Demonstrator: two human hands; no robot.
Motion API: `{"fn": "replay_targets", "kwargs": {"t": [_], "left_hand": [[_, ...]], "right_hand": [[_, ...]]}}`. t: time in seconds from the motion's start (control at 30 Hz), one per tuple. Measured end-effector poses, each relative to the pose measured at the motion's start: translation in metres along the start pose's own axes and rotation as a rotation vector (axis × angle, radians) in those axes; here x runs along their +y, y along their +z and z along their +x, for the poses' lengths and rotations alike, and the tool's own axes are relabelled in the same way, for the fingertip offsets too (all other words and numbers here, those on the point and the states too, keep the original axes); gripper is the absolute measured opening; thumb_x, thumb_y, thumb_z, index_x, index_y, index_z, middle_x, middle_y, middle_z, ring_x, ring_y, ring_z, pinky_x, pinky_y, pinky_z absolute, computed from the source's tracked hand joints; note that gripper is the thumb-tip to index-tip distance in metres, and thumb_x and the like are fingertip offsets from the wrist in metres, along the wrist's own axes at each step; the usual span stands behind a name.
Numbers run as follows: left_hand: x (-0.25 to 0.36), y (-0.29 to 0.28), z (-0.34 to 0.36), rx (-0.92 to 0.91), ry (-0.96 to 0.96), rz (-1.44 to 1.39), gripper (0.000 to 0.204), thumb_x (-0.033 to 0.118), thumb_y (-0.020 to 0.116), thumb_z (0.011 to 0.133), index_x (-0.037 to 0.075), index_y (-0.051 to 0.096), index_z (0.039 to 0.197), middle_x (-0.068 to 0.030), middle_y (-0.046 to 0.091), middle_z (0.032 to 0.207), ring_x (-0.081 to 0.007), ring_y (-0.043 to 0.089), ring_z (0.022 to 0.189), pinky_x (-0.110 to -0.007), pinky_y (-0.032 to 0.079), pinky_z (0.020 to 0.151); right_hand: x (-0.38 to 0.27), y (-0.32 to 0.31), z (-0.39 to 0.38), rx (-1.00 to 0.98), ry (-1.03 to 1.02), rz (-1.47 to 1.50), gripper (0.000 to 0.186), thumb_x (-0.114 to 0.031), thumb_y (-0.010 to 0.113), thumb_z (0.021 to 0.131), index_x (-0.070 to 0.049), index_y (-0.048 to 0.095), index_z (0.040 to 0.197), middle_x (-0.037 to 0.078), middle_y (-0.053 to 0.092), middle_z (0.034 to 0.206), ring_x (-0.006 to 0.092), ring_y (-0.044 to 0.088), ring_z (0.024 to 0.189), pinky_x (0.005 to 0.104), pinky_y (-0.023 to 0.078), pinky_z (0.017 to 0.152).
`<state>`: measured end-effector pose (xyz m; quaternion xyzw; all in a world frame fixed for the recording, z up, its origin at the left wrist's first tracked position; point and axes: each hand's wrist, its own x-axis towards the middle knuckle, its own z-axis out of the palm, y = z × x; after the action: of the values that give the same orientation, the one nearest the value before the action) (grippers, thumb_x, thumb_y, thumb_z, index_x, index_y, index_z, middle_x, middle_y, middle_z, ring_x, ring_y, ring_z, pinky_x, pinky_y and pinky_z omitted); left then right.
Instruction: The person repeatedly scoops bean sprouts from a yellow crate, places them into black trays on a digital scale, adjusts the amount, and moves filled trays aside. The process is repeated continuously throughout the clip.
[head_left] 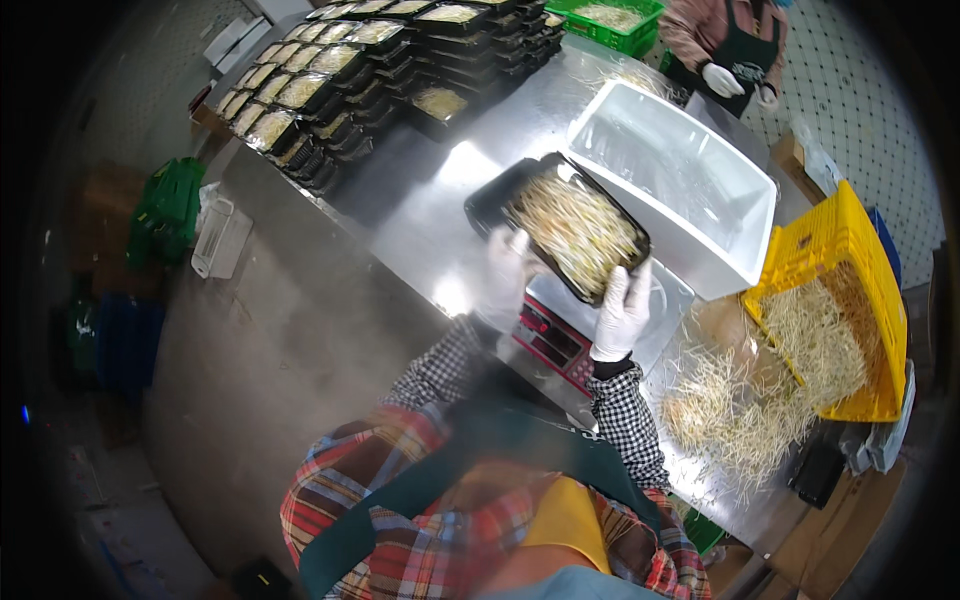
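Note:
A black plastic tray of bean sprouts (570, 230) is tilted in the air, gripped between my gloved left hand (505, 270) at its lower-left corner and my gloved right hand (622, 305) at its right end. Beneath it sits a red scale (548, 345) with a steel top, partly hidden by the tray. A white plastic tub (720, 238) stands just beyond the tray. To the right, loose sprouts (740, 430) spill from a tipped yellow crate (870, 370) onto the steel table (400, 230).
Stacked packed trays (330, 62) fill the far left of the table. A green crate (620, 35) sits at the back. A co-worker in gloves and apron (730, 50) stands across the table. Green crates (160, 215) and cardboard boxes (110, 195) lie on the floor at left.

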<state>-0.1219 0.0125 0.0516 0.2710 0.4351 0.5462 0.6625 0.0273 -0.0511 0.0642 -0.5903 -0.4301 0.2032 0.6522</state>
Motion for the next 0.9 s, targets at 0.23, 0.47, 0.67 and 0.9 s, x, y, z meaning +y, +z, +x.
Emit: {"fn": "replay_targets", "kwargs": {"t": [0.23,0.47,0.67,0.9], "left_hand": [[0.098,-0.140,0.283,0.258,0.280,-0.011,0.019,0.012,0.052,0.096,-0.004,0.054,0.105,-0.0110,0.061,0.100,-0.0157,0.060,0.085,-0.028,0.051,0.075],[0.140,-0.274,0.522,0.530,0.179,0.067,0.034,0.015,0.057,0.094,-0.003,0.048,0.122,-0.0155,0.064,0.094,-0.0198,0.063,0.063,-0.034,0.054,0.052],[0.131,-0.172,0.493,0.638,-0.226,0.195,0.070,0.047,0.056,0.093,-0.001,0.041,0.141,-0.0184,0.049,0.141,-0.0358,0.053,0.123,-0.049,0.045,0.099],[0.105,-0.224,0.551,0.237,-0.342,-0.238,0.082,0.074,0.030,0.092,0.021,0.022,0.154,-0.0070,0.030,0.158,-0.0366,0.029,0.143,-0.066,0.018,0.112]], "right_hand": [[0.016,0.059,0.014,-0.001,0.175,-0.025,0.044,-0.012,0.045,0.103,-0.010,0.042,0.147,0.000,0.060,0.086,0.0026,0.048,0.065,0.0164,0.042,0.058],[0.048,0.058,-0.038,0.179,0.466,-0.159,0.040,-0.005,0.043,0.102,-0.008,0.047,0.141,0.000,0.058,0.084,0.0012,0.039,0.060,0.0167,0.034,0.054],[0.058,0.077,-0.064,0.321,0.437,-0.377,0.038,-0.003,0.045,0.101,-0.007,0.050,0.139,-0.001,0.058,0.082,0.0010,0.038,0.056,0.0177,0.033,0.050],[0.083,0.082,-0.065,0.237,0.352,-0.464,0.039,-0.003,0.046,0.101,-0.007,0.049,0.140,0.000,0.060,0.085,0.0013,0.039,0.058,0.0179,0.034,0.051]]}}
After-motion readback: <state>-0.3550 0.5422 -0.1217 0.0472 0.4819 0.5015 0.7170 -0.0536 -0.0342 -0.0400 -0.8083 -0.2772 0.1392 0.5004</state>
